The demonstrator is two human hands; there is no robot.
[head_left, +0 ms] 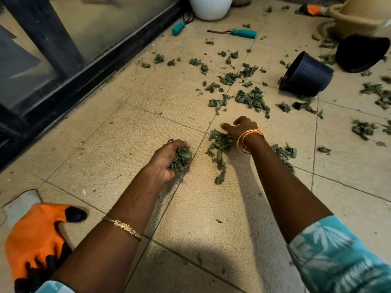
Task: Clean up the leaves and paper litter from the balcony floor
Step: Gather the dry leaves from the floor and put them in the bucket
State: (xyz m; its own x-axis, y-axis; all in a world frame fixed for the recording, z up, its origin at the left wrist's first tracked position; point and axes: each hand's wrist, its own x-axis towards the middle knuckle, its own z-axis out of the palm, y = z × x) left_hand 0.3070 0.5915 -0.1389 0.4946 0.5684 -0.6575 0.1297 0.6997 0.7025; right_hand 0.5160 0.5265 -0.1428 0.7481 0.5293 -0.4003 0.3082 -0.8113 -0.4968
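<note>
Two bare hands work the tiled floor (118, 132). Our left hand (169, 159) curls around a clump of leaves (182, 158). Our right hand (240, 127), at one o'clock from it, rests spread fingers on a leaf pile (219, 142). More scattered leaves (251, 99) lie at twelve o'clock, beside a tipped black pot (306, 75).

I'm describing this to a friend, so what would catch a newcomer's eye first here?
Green leaves litter the tiled floor, thickest toward the far right. In the middle, the left hand grips a clump of them while the right hand reaches into another patch. An orange glove lies bottom left, a tipped black pot upper right.
</note>
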